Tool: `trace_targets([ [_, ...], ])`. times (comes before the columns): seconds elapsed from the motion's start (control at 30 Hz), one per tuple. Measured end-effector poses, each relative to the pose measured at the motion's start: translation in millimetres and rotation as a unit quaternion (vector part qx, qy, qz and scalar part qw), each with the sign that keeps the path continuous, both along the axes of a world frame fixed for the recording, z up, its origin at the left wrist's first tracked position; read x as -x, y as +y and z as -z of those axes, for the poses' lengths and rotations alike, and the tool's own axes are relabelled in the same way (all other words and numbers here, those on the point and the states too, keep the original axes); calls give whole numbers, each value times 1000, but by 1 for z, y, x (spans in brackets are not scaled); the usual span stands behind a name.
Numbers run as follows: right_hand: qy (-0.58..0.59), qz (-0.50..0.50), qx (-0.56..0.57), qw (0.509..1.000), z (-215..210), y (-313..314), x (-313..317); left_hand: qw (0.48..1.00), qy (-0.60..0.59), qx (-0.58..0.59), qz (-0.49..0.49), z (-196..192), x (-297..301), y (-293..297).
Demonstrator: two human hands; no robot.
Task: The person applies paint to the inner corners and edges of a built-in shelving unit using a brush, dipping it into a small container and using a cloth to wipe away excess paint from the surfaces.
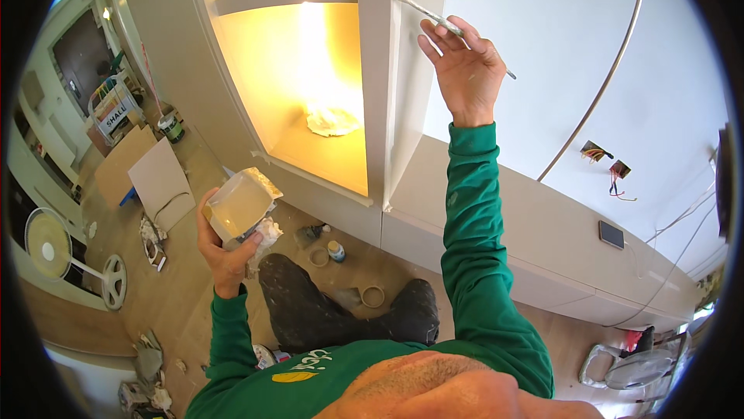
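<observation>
My right hand [467, 70] is raised and pinches a slim paintbrush [449, 26] between thumb and fingers. Its tip reaches the pale upright side panel [408, 55] of a lit cabinet; whether it touches cannot be made out. Lower on the left, my left hand [223, 252] grips a translucent plastic tub [242, 200] from below and the side, tilted, with yellowish stains at its rim. A crumpled whitish rag [267, 234] is pressed against the tub near my thumb.
Brightly lit shelves [291, 86] hold a crumpled pale heap [332, 120]. A phone [611, 234] lies on the low ledge by wall sockets with loose wires [597, 151]. On the floor are a small bottle [335, 251], tape rolls [373, 296], leaning boards [163, 182] and a fan [49, 244].
</observation>
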State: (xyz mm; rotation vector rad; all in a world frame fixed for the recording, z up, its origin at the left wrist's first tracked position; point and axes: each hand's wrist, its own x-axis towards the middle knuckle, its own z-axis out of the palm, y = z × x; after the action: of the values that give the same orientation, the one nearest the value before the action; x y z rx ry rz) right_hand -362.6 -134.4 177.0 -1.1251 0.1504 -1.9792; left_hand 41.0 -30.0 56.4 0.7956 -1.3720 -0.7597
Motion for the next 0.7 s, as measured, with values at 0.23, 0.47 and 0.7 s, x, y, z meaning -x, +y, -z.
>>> trace_targets([
  [0.23,-7,-12,-25,1000,-3,0,-5,1000,7,-2,14,6,0,-3],
  [0.47,14,-13,-17,1000,-1,3,3,1000,-2,4,13,6,2,-6],
  [0.7,10,5,19,1000,-48,-5,-7,1000,-7,-2,7,5,1,-6],
])
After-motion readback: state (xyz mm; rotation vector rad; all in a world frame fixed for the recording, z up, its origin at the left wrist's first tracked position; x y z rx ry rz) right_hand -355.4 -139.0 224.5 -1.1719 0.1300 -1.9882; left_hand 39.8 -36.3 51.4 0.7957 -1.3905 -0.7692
